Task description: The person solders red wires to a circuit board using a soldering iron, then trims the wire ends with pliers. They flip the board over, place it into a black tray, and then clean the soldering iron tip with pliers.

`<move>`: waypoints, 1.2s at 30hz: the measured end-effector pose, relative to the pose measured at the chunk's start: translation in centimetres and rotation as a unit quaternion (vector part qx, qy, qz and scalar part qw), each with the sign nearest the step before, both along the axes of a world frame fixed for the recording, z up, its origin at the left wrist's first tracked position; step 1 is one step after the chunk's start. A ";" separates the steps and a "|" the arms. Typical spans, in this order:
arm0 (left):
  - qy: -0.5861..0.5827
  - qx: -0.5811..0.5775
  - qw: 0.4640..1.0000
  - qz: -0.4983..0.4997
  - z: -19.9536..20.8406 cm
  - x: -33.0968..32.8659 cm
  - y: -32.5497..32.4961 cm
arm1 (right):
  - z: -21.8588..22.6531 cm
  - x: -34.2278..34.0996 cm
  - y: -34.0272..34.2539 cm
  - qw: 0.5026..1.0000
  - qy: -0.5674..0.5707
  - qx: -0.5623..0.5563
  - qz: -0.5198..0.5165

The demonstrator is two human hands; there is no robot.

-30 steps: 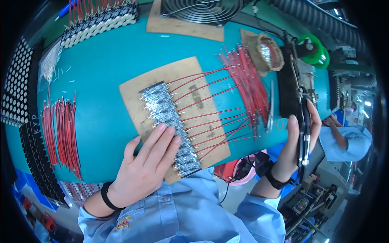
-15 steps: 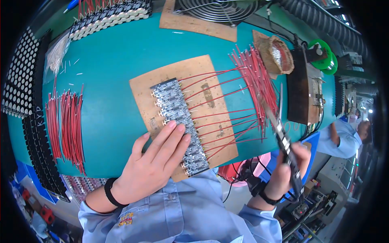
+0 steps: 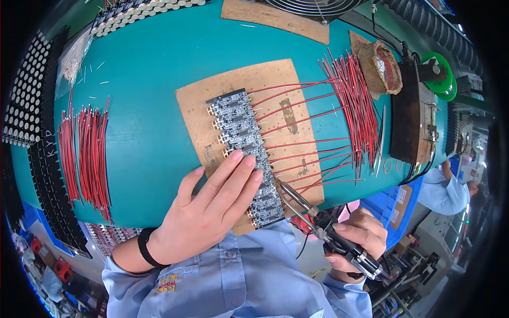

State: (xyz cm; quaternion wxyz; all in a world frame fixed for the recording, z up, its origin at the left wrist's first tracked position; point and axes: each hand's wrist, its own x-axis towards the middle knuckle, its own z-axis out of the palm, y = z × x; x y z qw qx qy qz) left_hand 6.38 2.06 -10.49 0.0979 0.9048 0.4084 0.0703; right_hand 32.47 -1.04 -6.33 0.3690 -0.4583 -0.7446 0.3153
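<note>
My left hand [image 3: 204,214] lies with stretched fingers on a strip of joined circuit boards [image 3: 236,124], pressing its lower half. The strip rests at a slant on a brown fibreboard sheet [image 3: 193,103]. Several red wires [image 3: 297,114] run from the strip's right edge toward a loose pile of red wires [image 3: 360,111]. In my right hand [image 3: 368,236] is a soldering iron [image 3: 347,245], with a thin metal tube alongside its barrel. Its tip is at the strip's right edge, just right of my left fingertips; whether it touches a joint is too small to tell.
Two red wire bundles [image 3: 93,164] lie on the green mat [image 3: 143,122] at left, beside black trays [image 3: 45,191]. At right stand a brown box-shaped unit [image 3: 411,116], a tip-cleaning holder [image 3: 382,69], a green solder spool [image 3: 442,77] and tweezers [image 3: 380,140]. A fan [image 3: 318,6] sits at the back.
The soldering iron has swung from over the right wire pile down to the strip's right edge. Tweezers now show beside the pile. My left hand stays on the strip.
</note>
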 end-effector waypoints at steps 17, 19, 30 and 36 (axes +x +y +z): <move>-0.004 0.012 1.000 0.004 -0.2 0.1 -0.1 | 0.2 -0.2 -0.4 0.998 0.004 0.023 -0.057; -0.005 0.012 1.000 0.003 -0.2 0.1 -0.1 | 0.5 0.4 -0.9 0.999 -0.003 0.021 -0.043; 0.055 0.024 0.998 -0.001 0.4 0.1 0.1 | -0.3 -0.2 -1.7 0.999 -0.024 0.031 -0.026; 0.038 0.022 0.999 0.002 0.0 0.1 0.0 | -0.3 -0.2 -1.6 0.999 -0.029 0.024 -0.011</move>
